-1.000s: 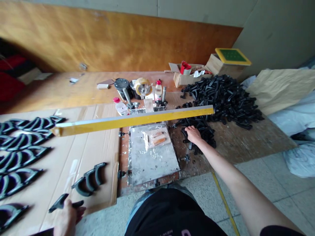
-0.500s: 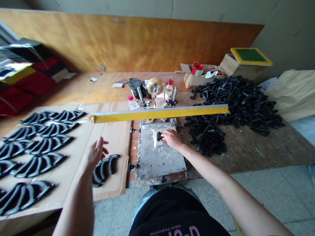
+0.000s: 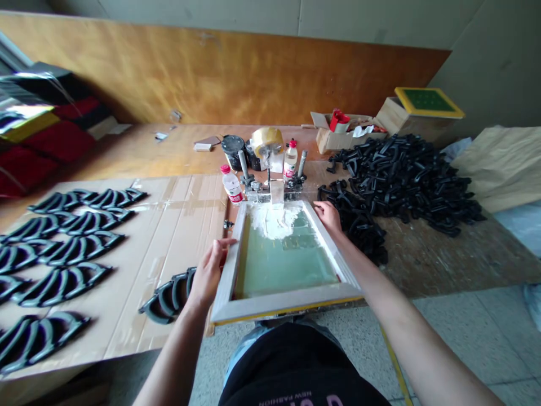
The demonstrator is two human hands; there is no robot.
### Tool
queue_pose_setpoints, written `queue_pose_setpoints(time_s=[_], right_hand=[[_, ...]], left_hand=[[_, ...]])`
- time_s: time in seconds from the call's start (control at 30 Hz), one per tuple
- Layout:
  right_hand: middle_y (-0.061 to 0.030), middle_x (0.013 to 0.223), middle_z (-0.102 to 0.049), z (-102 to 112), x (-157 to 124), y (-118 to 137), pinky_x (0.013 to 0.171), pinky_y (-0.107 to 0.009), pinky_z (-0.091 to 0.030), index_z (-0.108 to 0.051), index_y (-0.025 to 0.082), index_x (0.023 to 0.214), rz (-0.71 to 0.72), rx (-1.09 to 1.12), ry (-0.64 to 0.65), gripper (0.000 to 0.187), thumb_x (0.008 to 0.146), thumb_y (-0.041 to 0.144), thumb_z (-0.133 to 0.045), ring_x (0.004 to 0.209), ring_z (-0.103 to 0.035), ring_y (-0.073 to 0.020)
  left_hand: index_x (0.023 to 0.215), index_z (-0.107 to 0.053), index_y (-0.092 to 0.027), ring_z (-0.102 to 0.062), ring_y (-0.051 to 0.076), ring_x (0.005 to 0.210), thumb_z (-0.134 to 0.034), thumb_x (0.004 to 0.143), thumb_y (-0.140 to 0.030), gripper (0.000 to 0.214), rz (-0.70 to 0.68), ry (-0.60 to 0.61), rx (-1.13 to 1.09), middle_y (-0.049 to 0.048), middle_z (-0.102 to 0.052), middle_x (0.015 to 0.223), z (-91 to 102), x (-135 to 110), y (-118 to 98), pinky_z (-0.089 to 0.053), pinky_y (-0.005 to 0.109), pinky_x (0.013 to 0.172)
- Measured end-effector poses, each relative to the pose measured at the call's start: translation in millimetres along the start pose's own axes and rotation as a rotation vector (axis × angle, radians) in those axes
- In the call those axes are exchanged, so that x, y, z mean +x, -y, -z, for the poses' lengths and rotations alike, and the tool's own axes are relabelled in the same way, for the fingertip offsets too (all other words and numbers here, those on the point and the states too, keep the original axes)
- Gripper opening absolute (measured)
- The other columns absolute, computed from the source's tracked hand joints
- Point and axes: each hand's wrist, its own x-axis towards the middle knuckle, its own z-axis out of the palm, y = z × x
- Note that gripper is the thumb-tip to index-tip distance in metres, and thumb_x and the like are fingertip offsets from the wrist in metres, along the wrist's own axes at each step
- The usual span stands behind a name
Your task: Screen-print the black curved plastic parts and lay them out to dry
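green mesh screen [image 3: 287, 265] under white paste [image 3: 273, 221]

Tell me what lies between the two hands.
The head view shows a framed printing screen between the left hand and right hand, its green mesh smeared with white paste.

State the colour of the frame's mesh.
Pale green mesh, white paste at its far end; head view.
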Motion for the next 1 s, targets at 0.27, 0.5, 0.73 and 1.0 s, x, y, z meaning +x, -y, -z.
queue_pose_setpoints(time_s=[0.27,0.5,0.73,1.0], right_hand=[[-0.0112,0.114,-0.064,-41,50,84,0.096,-0.037,-0.045,-0.062,0.015,0.116,0.413,-0.172,0.188,0.034,0.082,0.017,-0.07,0.109,-0.055,-0.0252],[-0.0076,0.092,-0.066,-26,-7,79,0.078,-0.031,-0.042,-0.065,0.017,0.089,0.671,-0.186,0.428,0.011,0.084,0.01,-0.058,0.093,-0.056,-0.022],[-0.0051,0.086,-0.065,-14,-14,79,0.072,-0.03,-0.04,-0.066,0.02,0.084,0.719,-0.114,0.43,0.01,0.088,0.016,-0.058,0.089,-0.055,-0.0211],[-0.0052,0.093,-0.066,-17,-26,73,0.079,-0.03,-0.045,-0.068,0.021,0.101,0.708,-0.051,0.379,0.014,0.091,0.02,-0.059,0.094,-0.056,-0.0207]], left_hand=[[0.138,-0.052,-0.024,-0.064,0.018,0.067,-0.071,0.071,-0.057,0.077,0.08,-0.04,0.033,0.0035,-0.073,0.083,-13.7,14,86,-0.049,0.026,0.059],[0.123,-0.064,-0.023,-0.066,0.021,0.076,-0.071,0.072,-0.054,0.06,0.07,-0.073,0.038,0.0043,-0.073,0.086,-15.1,14,84,-0.049,0.027,0.063],[0.129,-0.06,-0.021,-0.066,0.019,0.074,-0.069,0.075,-0.056,0.065,0.081,-0.049,0.015,0.0058,-0.073,0.09,-12.1,14,88,-0.048,0.026,0.063],[0.134,-0.057,-0.024,-0.064,0.019,0.066,-0.07,0.073,-0.058,0.071,0.108,-0.034,0.017,0.0045,-0.073,0.082,-10.5,10,78,-0.047,0.025,0.055]])
